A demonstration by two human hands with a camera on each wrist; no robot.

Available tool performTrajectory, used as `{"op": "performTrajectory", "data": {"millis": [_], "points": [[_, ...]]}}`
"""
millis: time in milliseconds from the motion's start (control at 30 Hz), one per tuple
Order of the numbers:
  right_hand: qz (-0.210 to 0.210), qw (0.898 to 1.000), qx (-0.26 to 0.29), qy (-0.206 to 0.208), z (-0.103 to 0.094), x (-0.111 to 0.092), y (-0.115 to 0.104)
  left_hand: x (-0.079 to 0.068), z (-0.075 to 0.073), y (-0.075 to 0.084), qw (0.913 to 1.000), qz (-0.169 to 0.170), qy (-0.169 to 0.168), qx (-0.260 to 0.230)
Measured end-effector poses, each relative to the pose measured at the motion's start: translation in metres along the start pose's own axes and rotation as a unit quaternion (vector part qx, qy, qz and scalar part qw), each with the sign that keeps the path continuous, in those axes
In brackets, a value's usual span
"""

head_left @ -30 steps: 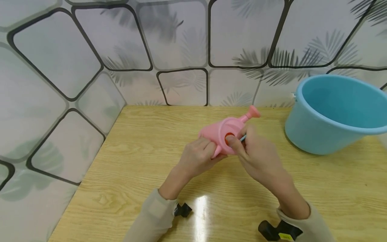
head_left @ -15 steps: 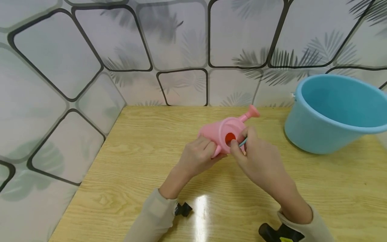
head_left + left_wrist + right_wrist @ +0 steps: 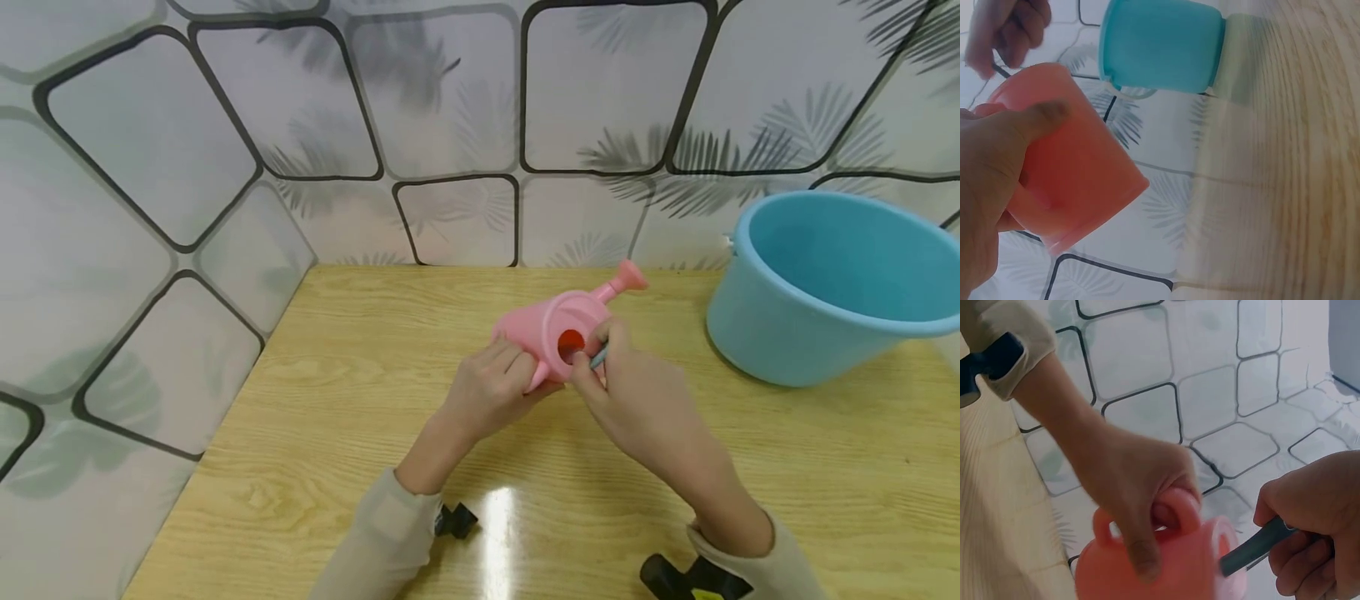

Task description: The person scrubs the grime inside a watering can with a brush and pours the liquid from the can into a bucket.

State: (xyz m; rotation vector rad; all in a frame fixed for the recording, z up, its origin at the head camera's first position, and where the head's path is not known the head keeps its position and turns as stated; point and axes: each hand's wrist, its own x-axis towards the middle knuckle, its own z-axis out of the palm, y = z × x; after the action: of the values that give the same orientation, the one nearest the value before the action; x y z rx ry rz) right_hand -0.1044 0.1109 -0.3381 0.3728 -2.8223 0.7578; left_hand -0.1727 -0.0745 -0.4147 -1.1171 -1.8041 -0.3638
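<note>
My left hand (image 3: 495, 387) grips the handle of a small pink watering can (image 3: 525, 325), thumb pressed along its side. The can is tilted, its spout pointing up and to the right and its round top opening facing my right hand (image 3: 645, 392). Inside the opening it looks red-orange. In the right wrist view, my right hand (image 3: 1313, 519) holds a slim grey-green stick or handle (image 3: 1257, 547) between thumb and curled fingers. The stick's visible end is at the can's opening; whether it reaches inside is unclear. The can's body (image 3: 1079, 169) shows in the left wrist view.
A large light-blue bucket (image 3: 780, 325) stands at the right of the wooden table (image 3: 315, 433), near the back wall. Patterned wall covering (image 3: 450, 100) rises behind and to the left. Each wrist wears a black camera mount (image 3: 693, 577).
My right hand has drawn slightly back from the can's opening, and the thumb no longer covers its edge. The stick's angle has shifted a little. My left hand and the can stay put.
</note>
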Motion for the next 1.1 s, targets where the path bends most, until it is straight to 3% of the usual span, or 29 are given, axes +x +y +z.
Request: {"op": "performTrajectory", "data": {"millis": [167,433,600,800,1100], "points": [[-0.002,1.0,-0.007,0.021,-0.005,-0.005,-0.005,-0.002,0.001,-0.003,0.9999,0.0,-0.002,0.012],[0.0,1.0,-0.006,0.012,0.007,0.002,0.003,0.003,-0.001,0.001,1.0,0.001,0.005,-0.001],[0.006,1.0,-0.007,0.013,0.004,-0.002,-0.001,0.003,-0.001,0.001,1.0,-0.001,0.002,0.005],[0.004,0.999,-0.021,0.045,0.001,-0.007,-0.007,0.002,0.0,0.002,0.9999,-0.009,0.0,0.014],[-0.019,0.996,-0.036,0.079,0.014,0.002,0.0,0.003,0.002,0.008,0.9997,-0.015,0.02,0.006]]}}
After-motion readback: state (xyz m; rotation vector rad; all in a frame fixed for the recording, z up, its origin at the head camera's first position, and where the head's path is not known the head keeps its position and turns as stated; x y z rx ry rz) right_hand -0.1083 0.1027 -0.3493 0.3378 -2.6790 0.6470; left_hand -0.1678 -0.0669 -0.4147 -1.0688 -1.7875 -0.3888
